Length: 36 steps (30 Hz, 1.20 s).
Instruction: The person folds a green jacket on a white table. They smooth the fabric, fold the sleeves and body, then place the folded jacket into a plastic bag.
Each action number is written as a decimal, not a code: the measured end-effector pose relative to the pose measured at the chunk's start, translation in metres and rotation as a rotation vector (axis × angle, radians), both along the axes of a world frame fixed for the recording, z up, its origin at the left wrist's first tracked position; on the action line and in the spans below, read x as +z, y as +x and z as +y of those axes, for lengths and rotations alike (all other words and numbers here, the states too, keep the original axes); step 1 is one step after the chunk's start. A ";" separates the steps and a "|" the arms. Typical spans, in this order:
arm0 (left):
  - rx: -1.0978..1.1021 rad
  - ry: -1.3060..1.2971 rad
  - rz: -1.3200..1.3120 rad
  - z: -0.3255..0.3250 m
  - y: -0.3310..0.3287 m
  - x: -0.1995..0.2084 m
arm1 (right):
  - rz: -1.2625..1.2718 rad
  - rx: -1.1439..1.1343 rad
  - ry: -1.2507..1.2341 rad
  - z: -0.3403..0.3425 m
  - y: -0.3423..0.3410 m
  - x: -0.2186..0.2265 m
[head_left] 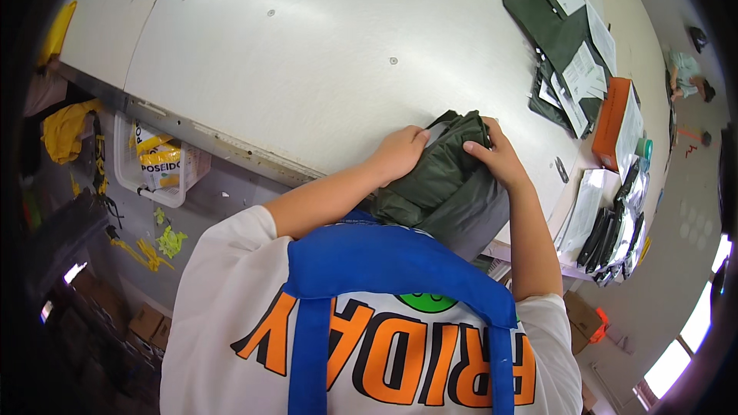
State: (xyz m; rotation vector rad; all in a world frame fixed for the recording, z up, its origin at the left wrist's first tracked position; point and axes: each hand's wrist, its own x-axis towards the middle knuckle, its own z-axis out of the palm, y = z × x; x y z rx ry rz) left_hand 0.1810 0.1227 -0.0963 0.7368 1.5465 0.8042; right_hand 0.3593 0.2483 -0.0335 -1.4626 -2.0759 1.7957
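Apparent gathering step: left hand [403, 155] and right hand [498, 155] pinch the green bundle [437, 178] between them; next calls for even grip.

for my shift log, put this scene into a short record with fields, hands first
left hand: holds the left side of the dark green bundle
right hand: holds its right side, thumb on top
surface: white table, bundle at its near edge
far right: dark green packages with white papers
right: orange box
left, below tabletop: white basket
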 end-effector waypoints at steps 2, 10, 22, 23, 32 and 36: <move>-0.144 0.088 0.203 0.004 0.000 -0.003 | 0.009 0.021 0.019 -0.002 0.003 -0.002; -0.337 -0.032 0.053 0.019 0.006 -0.009 | 0.037 0.017 -0.132 -0.002 0.012 0.003; -0.083 -0.039 -0.752 -0.005 -0.012 0.036 | 0.134 -0.133 -0.179 -0.006 0.011 0.026; -0.081 -0.017 -0.740 -0.004 -0.010 0.028 | 0.209 -0.213 -0.133 -0.014 0.000 0.031; -0.909 0.046 0.128 0.008 -0.013 0.010 | 0.175 -0.106 -0.134 -0.028 -0.009 0.027; -0.946 0.172 0.550 -0.005 -0.007 0.013 | 0.184 -0.185 -0.142 -0.033 0.010 0.027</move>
